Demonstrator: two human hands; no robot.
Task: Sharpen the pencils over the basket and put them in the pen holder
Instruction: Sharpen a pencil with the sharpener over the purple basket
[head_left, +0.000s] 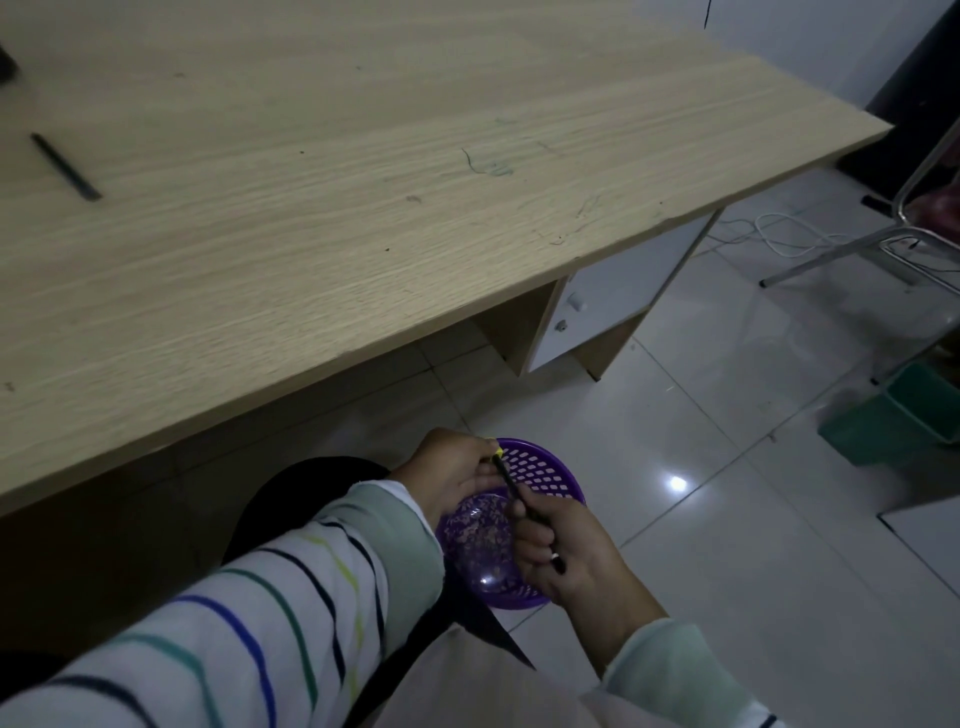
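**Item:** pencil, dark and slim.
**Handling (judged):** light, stiff along the shaft, brittle at the lead. Hold it mid-shaft and twist gently.
**Location:** above the purple basket, slanting across it.
**Hands:** your right hand grips the pencil's rear part. Your left hand pinches a yellow sharpener on its tip, over the basket's far rim.
**Contents:** shavings lie inside the basket.
**Second pencil**: on the desk, well apart from the basket.
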